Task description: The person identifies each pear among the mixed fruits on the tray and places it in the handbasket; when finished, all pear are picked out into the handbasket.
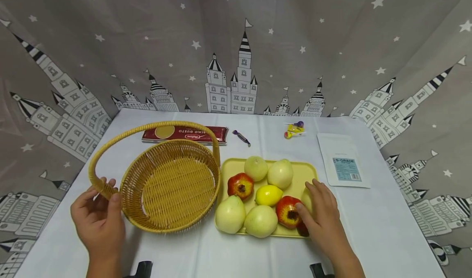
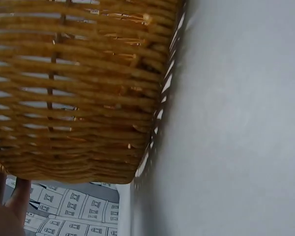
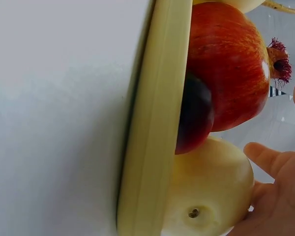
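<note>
My left hand grips the left foot of the handle on a wicker basket. No fruit lies in the basket, and its woven side fills much of the left wrist view. Over the right end of a yellow tray, my right hand spreads around a pale green fruit, fingers right at its side. Its thumb overlaps a pomegranate in the head view. A dark red fruit sits partly hidden beside them. A lemon, another pomegranate and several pale fruits share the tray.
Behind the basket lies a dark red packet, with a small wrapped candy to its right. Lollipops rest near the back edge. A white pouch lies at right. A grey castle-print curtain hangs behind the table.
</note>
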Available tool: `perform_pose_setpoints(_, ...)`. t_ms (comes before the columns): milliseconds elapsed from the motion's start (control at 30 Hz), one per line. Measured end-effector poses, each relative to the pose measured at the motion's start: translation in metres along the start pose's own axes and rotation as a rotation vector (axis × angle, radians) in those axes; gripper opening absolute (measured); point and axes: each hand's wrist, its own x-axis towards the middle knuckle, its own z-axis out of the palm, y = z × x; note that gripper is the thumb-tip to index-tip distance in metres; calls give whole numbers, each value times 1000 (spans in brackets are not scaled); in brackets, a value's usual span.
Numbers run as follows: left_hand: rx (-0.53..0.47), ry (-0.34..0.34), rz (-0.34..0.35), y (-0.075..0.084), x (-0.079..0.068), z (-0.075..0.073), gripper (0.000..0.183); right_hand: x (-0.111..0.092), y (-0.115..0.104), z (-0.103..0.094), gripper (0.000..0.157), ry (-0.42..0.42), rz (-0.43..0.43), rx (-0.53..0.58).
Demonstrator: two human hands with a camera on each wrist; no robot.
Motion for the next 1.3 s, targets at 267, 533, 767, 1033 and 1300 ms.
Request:
perform_pose_setpoints(267, 21, -71, 6, -30, 4, -11, 53, 5, 6, 1, 51, 19, 25, 8)
perform_pose_setpoints(533, -44, -93, 70, -42, 7, -18, 51, 8, 13, 2, 44, 49, 85, -2)
perform_pose_setpoints(767, -31, -100, 76, -43, 7, -22, 52, 10, 19, 4, 46, 71, 119, 3)
perform_pose_setpoints(1033, -35, -92, 73, -44, 7, -23, 51, 11, 20, 6, 43, 97, 142, 45)
perform_pose_setpoints(1300, -80, -81, 53, -33, 8, -16, 51, 14, -12, -11, 50, 229, 181, 193)
